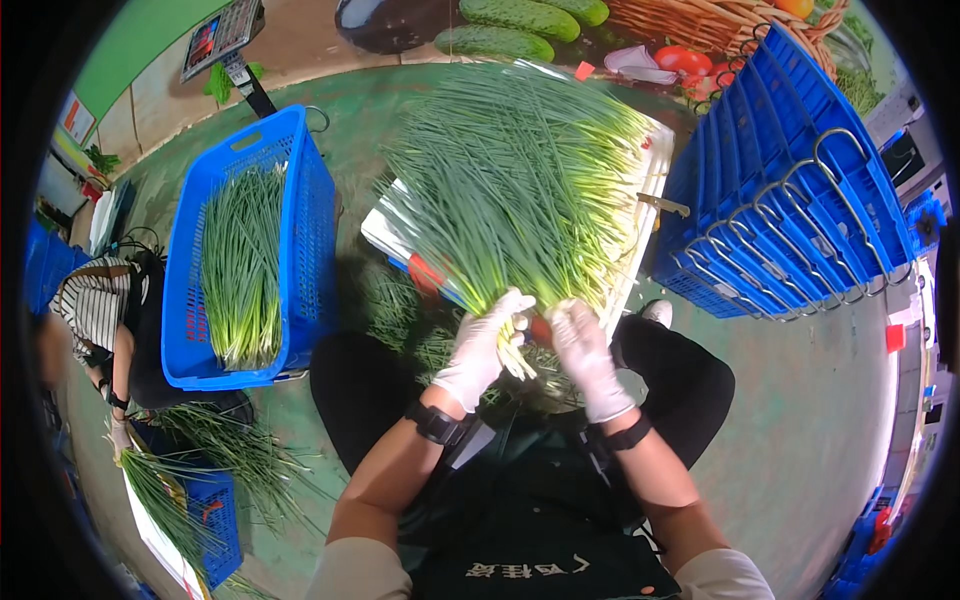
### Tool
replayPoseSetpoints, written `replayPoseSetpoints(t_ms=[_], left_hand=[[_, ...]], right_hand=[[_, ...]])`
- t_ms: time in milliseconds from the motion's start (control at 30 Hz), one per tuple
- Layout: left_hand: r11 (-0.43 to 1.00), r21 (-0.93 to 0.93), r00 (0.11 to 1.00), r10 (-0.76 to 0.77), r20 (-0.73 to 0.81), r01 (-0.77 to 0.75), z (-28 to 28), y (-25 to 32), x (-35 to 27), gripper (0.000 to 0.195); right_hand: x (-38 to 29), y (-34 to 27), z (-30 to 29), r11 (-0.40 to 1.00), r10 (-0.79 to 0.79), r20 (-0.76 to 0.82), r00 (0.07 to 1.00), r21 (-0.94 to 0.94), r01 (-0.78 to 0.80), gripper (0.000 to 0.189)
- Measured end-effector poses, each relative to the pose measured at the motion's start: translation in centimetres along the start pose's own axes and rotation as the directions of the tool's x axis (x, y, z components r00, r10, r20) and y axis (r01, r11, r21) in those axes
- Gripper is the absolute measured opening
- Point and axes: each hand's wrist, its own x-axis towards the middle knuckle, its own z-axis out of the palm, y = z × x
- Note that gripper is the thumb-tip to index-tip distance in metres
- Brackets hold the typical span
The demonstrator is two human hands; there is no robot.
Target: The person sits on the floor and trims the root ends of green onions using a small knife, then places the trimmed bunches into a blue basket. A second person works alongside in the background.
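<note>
A broad heap of green onions (517, 172) with long green leaves lies on a white board (646, 225) before me, the pale root ends to the right. My left hand (480, 349), in a white glove, is closed around a small bunch of green onions (514, 356), whose white ends hang below the fingers. Just to its right, my right hand (586, 349), gloved too, has its fingertips bent together at the heap's lower edge; whether they pinch a stalk cannot be told. Loose leaves (442, 345) lie on the floor below the board.
At the left stands a blue plastic crate (309, 247) holding green onions (244, 262), with a digital scale (225, 34) behind. Stacked blue crates (787, 180) with metal handles stand at the right. A co-worker (105, 300) in a striped top holds green onions at the far left.
</note>
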Motion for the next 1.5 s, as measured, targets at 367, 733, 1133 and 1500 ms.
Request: replayPoseSetpoints(t_ms=[367,733,1133,1500], left_hand=[[0.989,0.141,0.998,0.056,-0.03,-0.052,-0.8,1.8,-1.4,0.021],[0.976,0.187,0.968,-0.151,0.201,0.113,-1.2,1.1,-2.4,0.022],[0.944,0.277,0.983,0.184,0.005,-0.178,-0.2,2.5,-3.1,0.019],[0.938,-0.244,0.953,0.28,0.114,-0.246,-1.7,9.0,-3.4,0.02]], right_hand=[[-3.3,-5.5,0.0,0.603,0.048,0.414,0.909,-0.737,0.304,0.016],[4.4,-6.5,-0.3,0.761,0.313,0.331,0.89,0.473,-0.443,0.003],[-0.4,-8.0,0.8,0.736,0.169,-0.159,0.973,0.676,-0.017,0.005],[0.8,-3.1,-3.3,0.569,-0.234,0.044,0.971,-0.804,0.173,0.014]])
